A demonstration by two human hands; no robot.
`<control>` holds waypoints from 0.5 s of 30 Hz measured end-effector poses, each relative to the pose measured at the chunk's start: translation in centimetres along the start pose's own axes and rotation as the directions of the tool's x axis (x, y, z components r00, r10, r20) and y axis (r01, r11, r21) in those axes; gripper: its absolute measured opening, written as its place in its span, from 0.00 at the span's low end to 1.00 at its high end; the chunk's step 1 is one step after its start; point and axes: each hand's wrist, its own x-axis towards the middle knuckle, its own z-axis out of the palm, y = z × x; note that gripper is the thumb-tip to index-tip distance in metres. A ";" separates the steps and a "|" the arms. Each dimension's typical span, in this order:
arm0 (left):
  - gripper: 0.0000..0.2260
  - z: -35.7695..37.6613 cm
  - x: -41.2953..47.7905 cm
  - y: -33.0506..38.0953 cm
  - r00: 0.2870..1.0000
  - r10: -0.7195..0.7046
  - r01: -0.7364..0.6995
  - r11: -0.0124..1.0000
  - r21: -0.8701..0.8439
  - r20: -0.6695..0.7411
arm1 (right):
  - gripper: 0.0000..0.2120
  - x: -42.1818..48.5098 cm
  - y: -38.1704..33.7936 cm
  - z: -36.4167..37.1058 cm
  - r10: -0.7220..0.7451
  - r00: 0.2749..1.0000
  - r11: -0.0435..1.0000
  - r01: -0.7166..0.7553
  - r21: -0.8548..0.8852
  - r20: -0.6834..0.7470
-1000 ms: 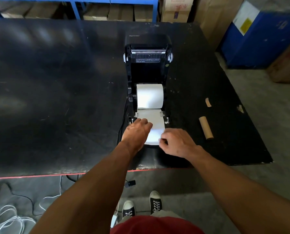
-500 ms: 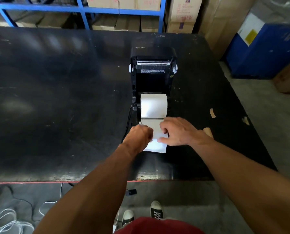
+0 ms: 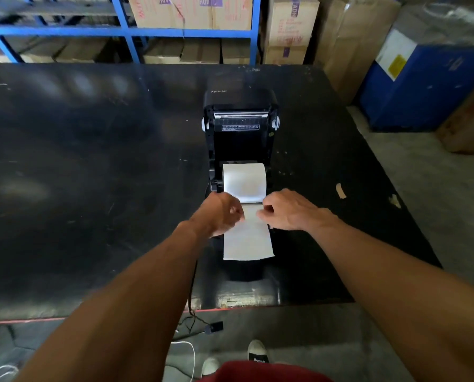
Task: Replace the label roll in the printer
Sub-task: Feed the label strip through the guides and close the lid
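Though seated crosswise in the bay of the open Xprinter label printer (image 3: 241,139), could still misfeed. Noted label roll (image 3: 244,181) as white and full, with leader strip (image 3: 248,241) drawn out toward 6 o'clock over the front lip and lying flat.

Risks, as judged:
- Skewing the strip by pulling harder on one side.
- Creasing or tearing at the gripped edge.
- Leaving slack looped between roll and feed slot.
- Dropping the raised lid at 12 o'clock onto a crooked strip and jamming the first labels.
- Lifting the roll off its holders by tugging upward.

Left hand (image 3: 219,213) at 9 o'clock of the strip, just below the roll. Knuckles up, with fingers curled against the left edge, motion-blurred. Cannot tell whether pinching paper or pressing a guide.

Right hand (image 3: 288,209) at 3 o'clock, roughly mirrored. Thumb and forefinger closed together on the strip's right edge, with the remaining fingers tucked. Reached in on both forearms from 6 o'clock.

Beyond:
- Black worktable (image 3: 92,188) under all of it.
- Tan scraps (image 3: 340,190) at 3 o'clock of the printer.
- Power cable (image 3: 189,299) off the near edge at 7 o'clock.
- Blue shelving (image 3: 131,31) with cartons at 12 o'clock.
- Blue drum (image 3: 423,86) at 2 o'clock.
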 end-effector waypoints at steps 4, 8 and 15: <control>0.08 -4.0 1.9 0.9 0.925 -0.182 0.110 0.969 -0.223 -0.333 | 0.19 1.6 0.4 -3.8 0.122 0.968 0.991 -0.106 0.084 -0.218; 0.12 -8.6 4.4 2.0 0.678 -0.401 0.123 0.888 -0.443 -0.616 | 0.16 4.2 0.1 -8.7 0.410 0.799 0.893 -0.254 0.372 -0.440; 0.33 -12.2 9.0 3.1 0.675 -0.630 0.253 0.686 -0.683 -0.383 | 0.26 8.7 -0.9 -13.3 0.578 0.757 0.615 -0.158 0.772 -0.305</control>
